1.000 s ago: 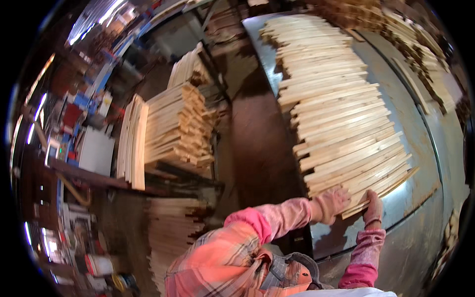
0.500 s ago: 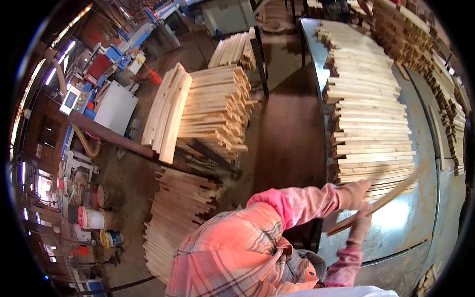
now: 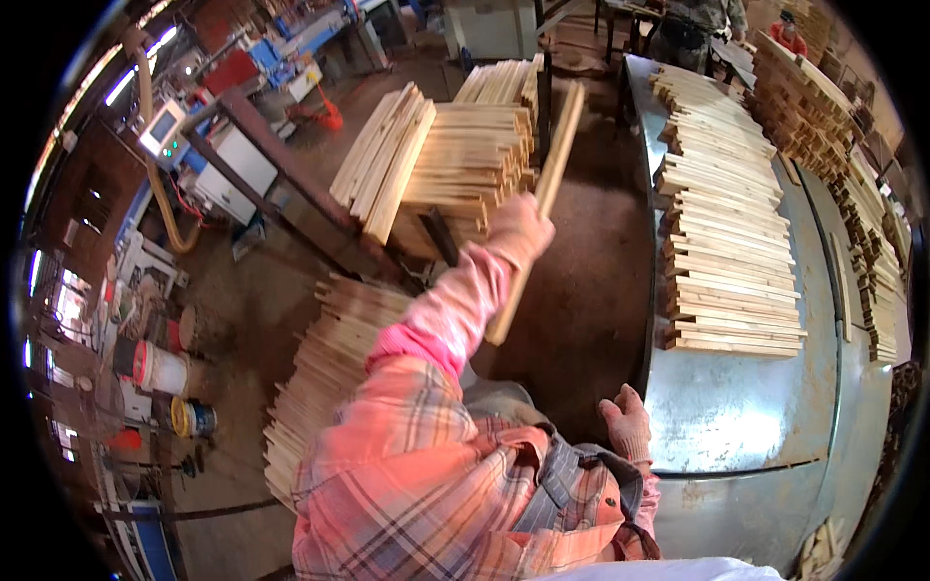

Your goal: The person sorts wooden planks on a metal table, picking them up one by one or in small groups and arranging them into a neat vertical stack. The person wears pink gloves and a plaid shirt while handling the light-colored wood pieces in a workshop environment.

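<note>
My left hand (image 3: 520, 230) is closed around the middle of a long wooden strip (image 3: 560, 155). It holds the strip tilted above the floor, between the metal table (image 3: 717, 407) and a stack of pale wooden strips (image 3: 465, 150) on the left. My right hand (image 3: 628, 423) is by the table's near left edge. It holds nothing, and its fingers are apart and a little bent. On the table, a long row of wooden strips (image 3: 731, 242) lies side by side, running away from me.
A dark metal rack bar (image 3: 291, 174) crosses beside the left stack. Lower down lies another pile of strips (image 3: 329, 358). Buckets (image 3: 165, 368) and a machine with a screen (image 3: 165, 126) stand at the left. Tall wood stacks (image 3: 799, 97) and other people (image 3: 790, 37) are at the far right.
My left hand has swung from the table leftward, carrying the strip over the floor. My right hand has let go of it and dropped back to the table edge.
</note>
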`<state>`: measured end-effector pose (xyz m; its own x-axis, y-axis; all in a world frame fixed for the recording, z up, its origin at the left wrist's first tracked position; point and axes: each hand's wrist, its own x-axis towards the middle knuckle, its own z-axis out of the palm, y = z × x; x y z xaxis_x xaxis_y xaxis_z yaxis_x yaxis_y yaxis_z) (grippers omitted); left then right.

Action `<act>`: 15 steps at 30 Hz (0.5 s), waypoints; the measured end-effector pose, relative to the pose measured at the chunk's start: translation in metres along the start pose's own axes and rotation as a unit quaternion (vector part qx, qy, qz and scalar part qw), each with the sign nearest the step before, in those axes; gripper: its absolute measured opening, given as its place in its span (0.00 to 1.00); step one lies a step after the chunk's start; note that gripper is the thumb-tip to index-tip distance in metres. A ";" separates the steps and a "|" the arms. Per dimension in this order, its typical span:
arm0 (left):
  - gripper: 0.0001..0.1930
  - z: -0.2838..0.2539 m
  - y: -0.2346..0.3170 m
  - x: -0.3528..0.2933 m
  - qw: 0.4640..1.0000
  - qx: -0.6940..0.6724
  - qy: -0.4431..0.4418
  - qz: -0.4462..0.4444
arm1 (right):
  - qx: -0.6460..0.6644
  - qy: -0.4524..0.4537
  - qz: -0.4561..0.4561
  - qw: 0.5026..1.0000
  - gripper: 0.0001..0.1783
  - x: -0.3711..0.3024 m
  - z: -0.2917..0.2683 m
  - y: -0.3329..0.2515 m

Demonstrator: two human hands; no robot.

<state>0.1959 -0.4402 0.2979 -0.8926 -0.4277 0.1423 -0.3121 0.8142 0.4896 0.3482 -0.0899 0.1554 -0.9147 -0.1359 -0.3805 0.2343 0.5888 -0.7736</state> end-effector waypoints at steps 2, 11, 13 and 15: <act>0.19 -0.027 -0.046 0.024 0.990 0.128 0.066 -0.008 | -0.038 0.015 0.009 0.999 0.34 -0.021 0.010 0.007; 0.23 -0.071 -0.156 0.162 0.973 0.189 -0.010 -0.128 | 0.273 0.037 0.160 0.948 0.35 0.006 0.068 0.179; 0.26 -0.060 -0.206 0.198 0.968 0.175 0.016 -0.178 | 0.247 0.044 0.160 0.955 0.37 0.027 0.077 0.164; 0.30 -0.056 -0.244 0.228 0.952 0.179 0.021 -0.249 | 0.091 0.036 0.163 0.982 0.37 0.060 0.090 0.137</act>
<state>0.0866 -0.7579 0.2589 -0.5932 -0.8050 0.0068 -0.7907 0.5843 0.1827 0.3549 -0.0887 -0.0193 -0.8005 0.0973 -0.5914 0.5678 0.4391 -0.6963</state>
